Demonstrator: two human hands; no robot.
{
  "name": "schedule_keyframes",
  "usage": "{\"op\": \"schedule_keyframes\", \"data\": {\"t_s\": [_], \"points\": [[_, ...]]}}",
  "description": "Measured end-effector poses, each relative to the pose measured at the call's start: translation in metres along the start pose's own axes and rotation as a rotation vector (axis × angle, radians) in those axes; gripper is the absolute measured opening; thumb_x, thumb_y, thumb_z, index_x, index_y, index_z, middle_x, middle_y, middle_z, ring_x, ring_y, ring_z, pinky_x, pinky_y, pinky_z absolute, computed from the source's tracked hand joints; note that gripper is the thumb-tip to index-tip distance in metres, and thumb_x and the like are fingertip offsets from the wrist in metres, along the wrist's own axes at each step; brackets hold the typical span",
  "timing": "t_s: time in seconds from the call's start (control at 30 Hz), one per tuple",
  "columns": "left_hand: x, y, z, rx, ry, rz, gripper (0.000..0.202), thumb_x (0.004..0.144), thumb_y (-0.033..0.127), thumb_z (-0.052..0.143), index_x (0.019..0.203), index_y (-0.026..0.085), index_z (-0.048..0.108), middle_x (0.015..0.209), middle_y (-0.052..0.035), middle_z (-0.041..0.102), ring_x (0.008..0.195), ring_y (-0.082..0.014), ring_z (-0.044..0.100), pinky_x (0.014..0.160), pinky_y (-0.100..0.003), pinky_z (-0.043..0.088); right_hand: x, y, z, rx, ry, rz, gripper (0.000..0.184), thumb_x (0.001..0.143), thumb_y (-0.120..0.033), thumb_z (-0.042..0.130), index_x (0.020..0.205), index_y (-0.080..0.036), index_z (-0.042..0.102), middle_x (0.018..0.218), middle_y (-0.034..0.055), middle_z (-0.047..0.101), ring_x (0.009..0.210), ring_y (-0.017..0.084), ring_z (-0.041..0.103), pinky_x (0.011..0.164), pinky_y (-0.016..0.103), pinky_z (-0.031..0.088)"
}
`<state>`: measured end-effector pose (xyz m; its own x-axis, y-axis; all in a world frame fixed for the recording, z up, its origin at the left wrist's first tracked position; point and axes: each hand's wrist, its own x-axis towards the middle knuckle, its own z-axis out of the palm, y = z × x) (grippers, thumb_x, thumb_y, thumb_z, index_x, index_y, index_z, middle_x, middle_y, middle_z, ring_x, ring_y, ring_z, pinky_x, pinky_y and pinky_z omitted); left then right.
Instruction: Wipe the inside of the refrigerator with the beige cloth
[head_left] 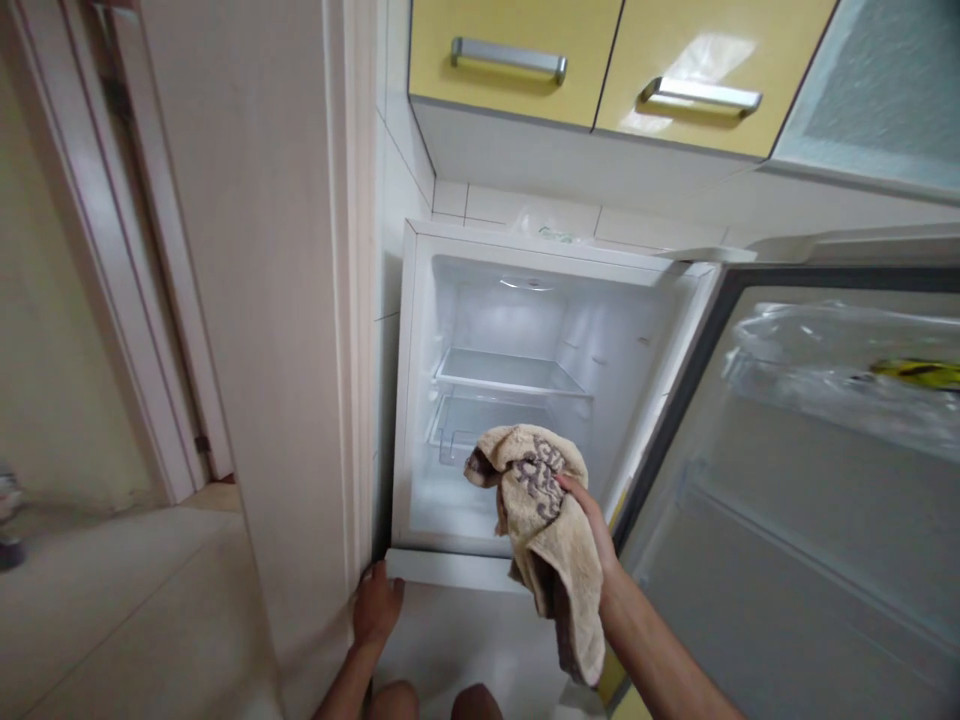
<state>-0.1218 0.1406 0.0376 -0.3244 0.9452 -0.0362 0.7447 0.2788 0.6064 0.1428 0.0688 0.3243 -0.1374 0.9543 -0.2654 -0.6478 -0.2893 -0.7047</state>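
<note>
At the far left, an object (10, 515) is being cut off by the edge of the view, too blurred to identify. A pale door frame (255, 300) is standing between it and the open refrigerator (540, 249). The person's left hand (377, 605) is resting at the left corner of the white ledge (457, 570) below the compartment, its fingers bending; whether it is gripping the corner, one cannot tell. Two bare knees (394, 700) are showing at the bottom, mostly cut off.

Further right, a beige towel (551, 545) is hanging in front of the compartment's opening, covering the lower right of the interior. Its long axis is running from upper left to lower right: a bunched, dark-tipped end is pointing left, while the longer tail is trailing downward. Dark lettering is bending into the folds and is not reading clearly. The right hand (591, 515) is closing on the towel's right side, thumb lying on top, the other fingers hiding behind the cloth.

At the right, the refrigerator door (780, 540) is standing open, running out of view; a yellow-and-black item (919, 374) behind clear plastic (810, 345) is staying hard to make out.
</note>
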Motion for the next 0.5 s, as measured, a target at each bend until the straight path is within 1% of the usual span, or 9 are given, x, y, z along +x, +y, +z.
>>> {"op": "schedule_keyframes", "data": {"t_s": [0.07,0.1,0.2,0.3,0.33,0.37,0.4,0.47,0.5], "points": [[-0.015,0.009,0.004,-0.104,0.053,-0.004,0.049,0.092,0.019,0.043,0.134,-0.004,0.051,0.136,-0.0278,0.060,0.132,-0.0312,0.056,0.115,-0.040,0.039,-0.014,0.011,-0.014,0.024,-0.005,0.050,0.041,0.059,-0.043,0.078,0.091,-0.017,0.076,0.088,0.0099,0.078,0.094,0.034,0.073,0.088,0.046,0.058],[-0.023,0.015,0.008,-0.170,0.077,0.001,0.049,0.091,0.019,0.043,0.134,-0.004,0.051,0.136,-0.0277,0.060,0.132,-0.0314,0.056,0.116,-0.041,0.039,-0.020,0.017,-0.022,0.032,0.002,0.071,0.042,0.059,-0.043,0.079,0.092,-0.017,0.076,0.088,0.0097,0.078,0.094,0.034,0.073,0.088,0.047,0.058],[-0.047,0.044,0.013,-0.380,0.130,0.040,0.046,0.093,0.023,0.040,0.134,0.004,0.052,0.136,-0.0221,0.063,0.128,-0.0273,0.061,0.112,-0.040,0.046,-0.033,0.035,-0.046,0.042,0.058,0.065,0.044,0.059,-0.042,0.081,0.095,-0.018,0.076,0.086,0.0089,0.078,0.093,0.034,0.074,0.089,0.048,0.058],[-0.081,0.085,0.004,-0.612,0.148,0.128,0.050,0.099,0.037,0.033,0.138,0.009,0.048,0.138,-0.0192,0.063,0.126,-0.0230,0.063,0.105,-0.034,0.052,-0.043,0.051,-0.071,0.018,0.100,0.026,0.049,0.060,-0.044,0.082,0.101,-0.018,0.076,0.086,0.0089,0.078,0.091,0.034,0.074,0.090,0.048,0.057],[-0.096,0.099,-0.002,-0.815,0.141,0.145,0.053,0.100,0.041,0.034,0.140,0.010,0.047,0.142,-0.0206,0.059,0.130,-0.0251,0.060,0.107,-0.037,0.051,-0.047,0.055,-0.078,0.004,0.109,0.019,0.050,0.060,-0.044,0.083,0.101,-0.018,0.076,0.085,0.0090,0.078,0.092,0.034,0.074,0.090,0.047,0.057],[-0.113,0.112,-0.009,-0.948,0.110,0.205,0.057,0.100,0.045,0.034,0.145,0.012,0.043,0.148,-0.0195,0.054,0.136,-0.0255,0.054,0.110,-0.038,0.049,-0.051,0.060,-0.085,-0.012,0.118,0.003,0.051,0.059,-0.045,0.084,0.101,-0.018,0.076,0.085,0.0089,0.078,0.092,0.034,0.074,0.090,0.047,0.057],[-0.131,0.125,-0.015,-1.003,0.086,0.289,0.059,0.101,0.048,0.033,0.150,0.015,0.038,0.154,-0.0173,0.048,0.142,-0.0251,0.048,0.114,-0.039,0.045,-0.055,0.065,-0.092,-0.025,0.123,-0.027,0.050,0.059,-0.045,0.085,0.101,-0.018,0.076,0.084,0.0085,0.078,0.092,0.034,0.074,0.091,0.046,0.057],[-0.166,0.145,-0.020,-0.987,0.027,0.473,0.065,0.101,0.050,0.033,0.157,0.019,0.027,0.164,-0.0139,0.033,0.150,-0.0254,0.035,0.120,-0.041,0.038,-0.064,0.075,-0.102,-0.052,0.124,-0.115,0.045,0.060,-0.044,0.085,0.098,-0.020,0.076,0.085,0.0072,0.078,0.092,0.032,0.073,0.091,0.044,0.056],[-0.182,0.153,-0.019,-0.951,-0.019,0.543,0.067,0.101,0.051,0.035,0.159,0.020,0.021,0.167,-0.0134,0.027,0.153,-0.0256,0.029,0.123,-0.043,0.034,-0.067,0.081,-0.106,-0.065,0.122,-0.164,0.041,0.062,-0.043,0.085,0.095,-0.020,0.076,0.087,0.0064,0.078,0.090,0.031,0.073,0.092,0.043,0.056]]}}
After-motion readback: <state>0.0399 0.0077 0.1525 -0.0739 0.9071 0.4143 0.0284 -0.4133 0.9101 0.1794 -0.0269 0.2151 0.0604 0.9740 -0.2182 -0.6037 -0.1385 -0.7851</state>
